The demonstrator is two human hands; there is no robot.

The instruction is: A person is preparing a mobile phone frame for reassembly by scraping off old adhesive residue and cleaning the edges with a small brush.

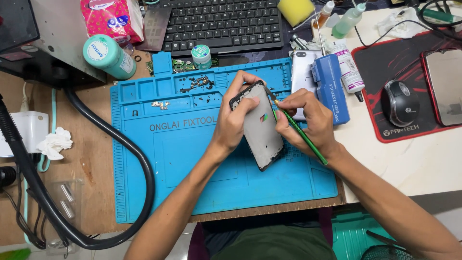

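1. While the left hand (236, 120) grips the phone frame (260, 130) tilted above the blue mat (159, 163), the right hand (308, 120) pinches a green tool (301, 132) at its upper edge.
2. Pressing too hard could likely make the tip slip, scratching the frame or jabbing a finger.

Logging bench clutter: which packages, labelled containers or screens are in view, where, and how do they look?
Tissue pack: top left, soft, pink patterned.
Teal canister: lying left of the mat, white label.
Small tin: below keyboard, round, green-white lid.
White bottle: right of mat, labelled tube shape.
Blue box: mat's right edge, rectangular.
Dark screen: far right, glossy, unlit.
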